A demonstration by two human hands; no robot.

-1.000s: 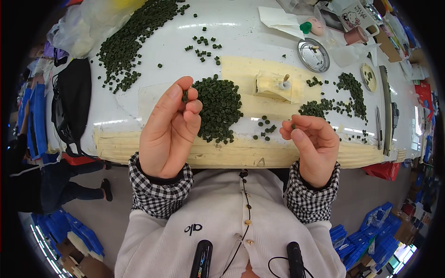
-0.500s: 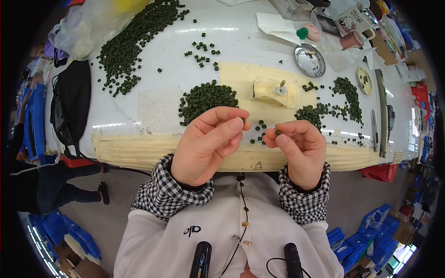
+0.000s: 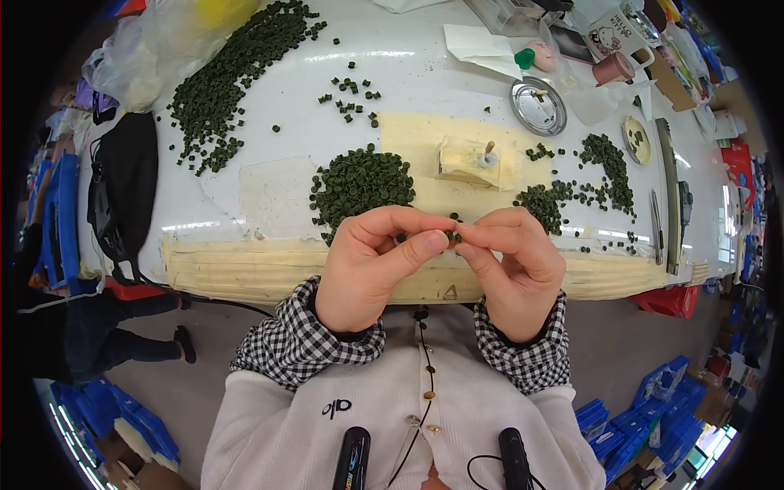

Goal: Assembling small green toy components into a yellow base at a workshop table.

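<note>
Above the table's near edge my left hand [image 3: 371, 261] and my right hand [image 3: 516, 265] meet fingertip to fingertip. A small dark green part [image 3: 452, 236] shows between the thumbs and forefingers; each hand pinches a green piece there, and the fingers partly cover them. Behind my left hand lies a heap of small dark green spool-shaped parts [image 3: 359, 184]. To its right a block wrapped in yellow tape [image 3: 469, 163] stands on a taped patch, with a short post on top. Past my right hand are more loose green parts [image 3: 541, 202].
A larger green pile [image 3: 233, 73] spreads at the far left beside a clear plastic bag [image 3: 122, 69] and a black bag [image 3: 126, 184]. Far right hold a round metal lid [image 3: 538, 106], a small dish [image 3: 638, 140], tweezers [image 3: 657, 227] and a mug [image 3: 614, 37]. Another person's legs [image 3: 122, 331] show at left.
My hands have come together from apart, the left moving right and the right moving left, so the green pieces in their fingertips now meet.
</note>
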